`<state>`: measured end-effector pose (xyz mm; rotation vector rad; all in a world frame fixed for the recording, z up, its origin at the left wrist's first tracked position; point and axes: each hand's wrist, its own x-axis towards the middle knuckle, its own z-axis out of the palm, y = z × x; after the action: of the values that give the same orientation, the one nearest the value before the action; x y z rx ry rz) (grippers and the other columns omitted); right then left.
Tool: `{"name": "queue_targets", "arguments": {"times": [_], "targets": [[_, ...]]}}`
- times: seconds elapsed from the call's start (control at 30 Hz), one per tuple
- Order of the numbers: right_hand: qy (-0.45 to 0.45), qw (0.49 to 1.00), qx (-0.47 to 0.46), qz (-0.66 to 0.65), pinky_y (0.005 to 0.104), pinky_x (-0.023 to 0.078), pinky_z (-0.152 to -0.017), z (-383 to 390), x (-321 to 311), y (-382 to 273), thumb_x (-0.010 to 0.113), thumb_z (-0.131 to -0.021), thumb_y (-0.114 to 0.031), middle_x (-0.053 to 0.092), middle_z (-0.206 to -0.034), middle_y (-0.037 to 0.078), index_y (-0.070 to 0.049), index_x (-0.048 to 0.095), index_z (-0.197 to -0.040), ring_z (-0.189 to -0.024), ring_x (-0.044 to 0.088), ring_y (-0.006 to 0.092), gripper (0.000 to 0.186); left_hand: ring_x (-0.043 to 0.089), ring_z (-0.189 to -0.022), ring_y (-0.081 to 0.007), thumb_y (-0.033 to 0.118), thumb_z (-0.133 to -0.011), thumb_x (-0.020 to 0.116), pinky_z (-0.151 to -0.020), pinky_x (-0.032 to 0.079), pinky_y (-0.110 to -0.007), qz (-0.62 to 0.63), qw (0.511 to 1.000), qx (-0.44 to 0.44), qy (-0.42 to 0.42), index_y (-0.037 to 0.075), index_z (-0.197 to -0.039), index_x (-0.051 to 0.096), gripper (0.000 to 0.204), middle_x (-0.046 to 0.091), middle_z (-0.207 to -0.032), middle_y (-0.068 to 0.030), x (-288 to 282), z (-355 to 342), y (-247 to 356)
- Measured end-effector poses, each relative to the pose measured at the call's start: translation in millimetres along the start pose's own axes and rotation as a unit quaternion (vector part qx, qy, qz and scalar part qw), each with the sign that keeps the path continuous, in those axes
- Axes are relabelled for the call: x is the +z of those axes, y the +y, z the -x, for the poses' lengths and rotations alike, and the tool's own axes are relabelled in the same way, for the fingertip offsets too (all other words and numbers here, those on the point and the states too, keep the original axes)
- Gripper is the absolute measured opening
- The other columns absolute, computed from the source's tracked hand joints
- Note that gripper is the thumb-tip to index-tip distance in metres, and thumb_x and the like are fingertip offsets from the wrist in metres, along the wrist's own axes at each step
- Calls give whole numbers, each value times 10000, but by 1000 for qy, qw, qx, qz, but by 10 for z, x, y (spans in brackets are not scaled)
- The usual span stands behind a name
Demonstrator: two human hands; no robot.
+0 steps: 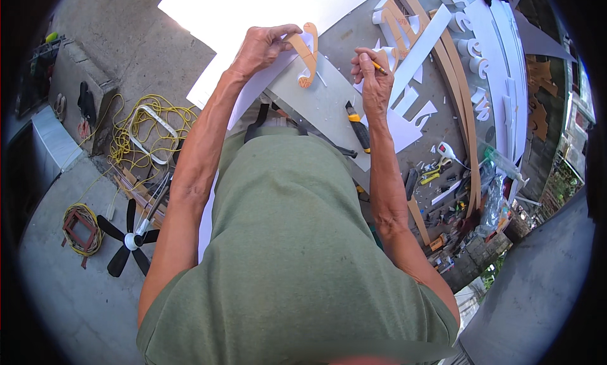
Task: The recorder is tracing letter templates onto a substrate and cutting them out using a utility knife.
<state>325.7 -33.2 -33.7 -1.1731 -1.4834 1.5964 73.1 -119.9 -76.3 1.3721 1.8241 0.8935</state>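
My left hand (260, 49) grips the upper left arm of a letter-shaped piece (308, 54), with a brown paper-like face, pencil lines and a reddish mark near its lower end. It stands over the grey work board (288, 86). To the right, my right hand (374, 80) is closed round a yellow pencil (379, 68), its tip pointing right. A black and yellow utility knife (358, 128) lies on the board below that hand, by the forearm. Other brown-faced letters (399, 30) with white sides stand beyond the right hand.
White sheets (253, 11) cover the far left. A long white strip (422, 45) and curved brown strips (465, 112) lie at right, near white letters (474, 47), a glue gun (446, 151) and pliers (432, 174). On the floor at left are yellow cable (117, 143) and a black fan (131, 241).
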Motion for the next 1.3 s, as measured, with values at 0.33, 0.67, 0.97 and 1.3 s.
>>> {"name": "queue_targets", "arguments": {"times": [0.33,0.67,0.97,1.3], "targets": [[-3,974,-86,211,294,470,-687,344,-32,124,631,-1022,-227,622,-864,23,-37,723,-1032,-778,581,149,211,736,-746,-169,133,-857,776,-689,630,-314,-5,991,-83,103,237,-1229,748,388,779,-897,-97,-375,-32,-163],[-61,987,59,136,271,481,-630,-153,597,117,667,-982,-293,669,-748,14,-31,732,-1062,-673,580,100,282,744,-963,-229,185,-912,716,-874,617,-384,46,986,-61,149,130,-1343,669,436,753,-1127,-131,-554,34,-314],[-98,977,32,185,338,543,-746,-461,839,242,740,-900,-432,721,-871,116,-26,746,-1119,-823,676,193,461,713,-1084,-239,255,-963,676,-958,571,-381,115,981,-103,115,85,-1323,678,398,736,-1198,-130,-614,51,-256],[-114,973,23,199,321,507,-830,-615,910,188,732,-929,-380,713,-972,104,-10,709,-1246,-944,633,175,487,747,-924,-208,218,-954,686,-840,610,-345,84,988,-105,81,105,-1228,745,301,770,-1078,-127,-525,-100,-253]]}}
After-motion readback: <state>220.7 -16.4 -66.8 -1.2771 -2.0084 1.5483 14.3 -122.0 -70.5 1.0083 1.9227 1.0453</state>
